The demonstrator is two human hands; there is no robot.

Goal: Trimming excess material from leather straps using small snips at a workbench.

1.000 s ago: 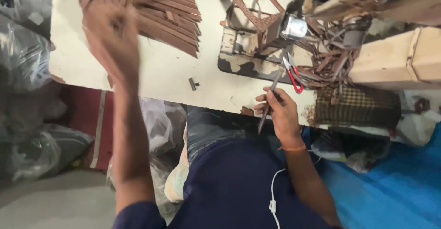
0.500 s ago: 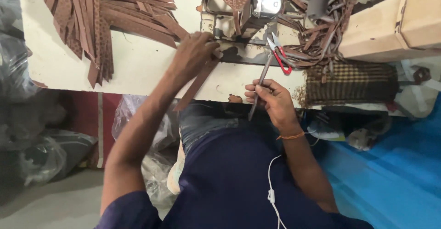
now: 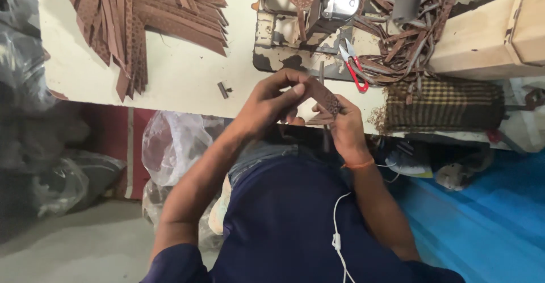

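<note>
Both hands have come together since half a second ago: the left hand (image 3: 272,98), which was stretched out onto the table, is now pulled back to the table's near edge, meeting the right hand (image 3: 343,127) just above the lap. Between them sits a short brown perforated leather strap piece (image 3: 325,98), folded or angled. The left hand's fingers are curled around its upper end, thumb pressed on top. The right hand is closed on the lower end and also has a thin dark metal rod-like tool (image 3: 323,107) running upright through the grip; exactly which fingers pin it I cannot tell.

Up on the cream-white worktable (image 3: 181,73), a fan of long brown leather strips (image 3: 142,16) lies at the far left, well apart from the hands. A tiny dark offcut (image 3: 223,90) sits alone on the tabletop, near the left hand. Straight beyond the hands is the worn, paint-chipped base of a sewing machine (image 3: 295,50), with its shiny metal head (image 3: 339,2) above. Red-handled thread snips (image 3: 355,70) rest on that base, just beside a tangled heap of brown strap scraps (image 3: 409,39). To the right, a pale wooden block (image 3: 488,39) sits above a brown checked woven cloth (image 3: 443,104) hanging off the table edge.

Down at floor level, crumpled clear plastic bags (image 3: 170,147) bulge at the left under the table, and a blue tarpaulin sheet (image 3: 488,220) spreads at the right. A white earphone cable (image 3: 338,232) trails over the navy shirt.
</note>
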